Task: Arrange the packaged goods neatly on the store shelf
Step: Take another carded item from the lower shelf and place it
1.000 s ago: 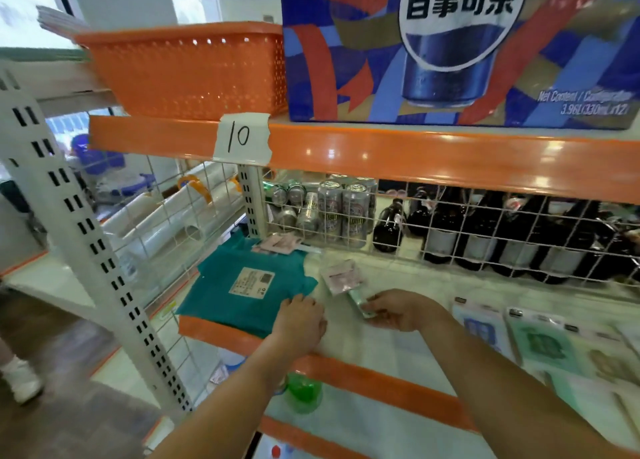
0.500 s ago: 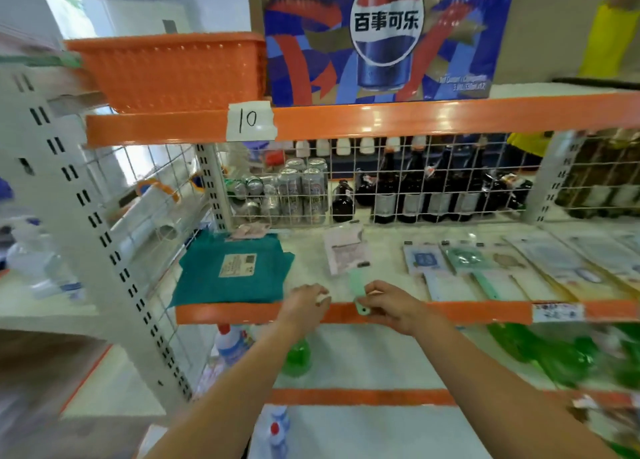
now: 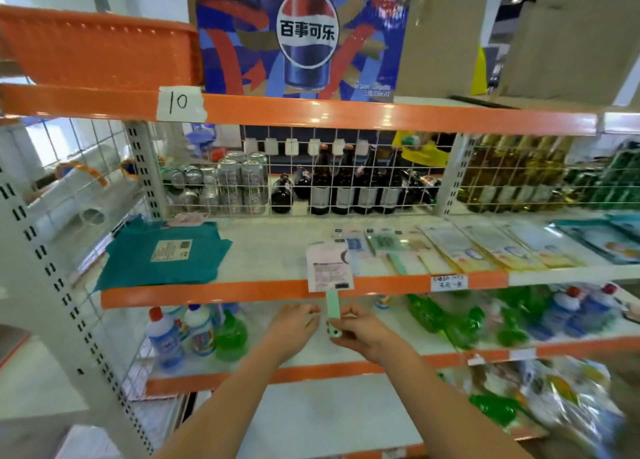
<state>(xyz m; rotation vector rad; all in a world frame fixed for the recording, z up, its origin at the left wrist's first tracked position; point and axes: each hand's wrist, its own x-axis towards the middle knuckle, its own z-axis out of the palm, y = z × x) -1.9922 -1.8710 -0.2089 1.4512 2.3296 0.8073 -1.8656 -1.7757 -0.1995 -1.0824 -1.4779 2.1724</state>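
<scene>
My right hand (image 3: 362, 334) grips the mint-green handle of a packaged item (image 3: 329, 270), whose white backing card stands upright in front of the orange edge of the middle shelf (image 3: 207, 290). My left hand (image 3: 292, 323) hovers just left of the handle, fingers slightly curled, holding nothing. A row of flat packaged goods (image 3: 450, 247) lies on the shelf's right half. A folded teal package (image 3: 166, 250) with a white label rests at the left end.
Cans (image 3: 239, 181) and dark bottles (image 3: 346, 185) stand behind a wire grid. An orange basket (image 3: 97, 46) and a Pepsi carton (image 3: 304, 36) sit on the top shelf. Cleaner bottles (image 3: 194, 337) and green bottles (image 3: 450, 316) fill the lower shelf.
The view has pulled back from the shelf. My right hand has drawn the packaged item off the shelf surface and holds it upright in front of the edge; my left hand came back with it.
</scene>
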